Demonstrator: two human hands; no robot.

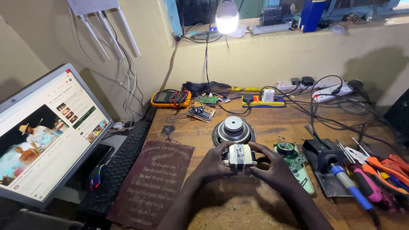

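Both my hands hold a small transformer with a metal core and pale windings, just above the wooden workbench. My left hand grips its left side and my right hand grips its right side. Right behind it lies a round speaker, magnet up. A roll of dark tape and a green circuit board sit just right of my right hand.
A brown plaque lies at the left, beside a black keyboard and a lit monitor. A soldering iron, its stand, and screwdrivers and pliers crowd the right. A multimeter, circuit boards and power strips line the back. A lamp hangs overhead.
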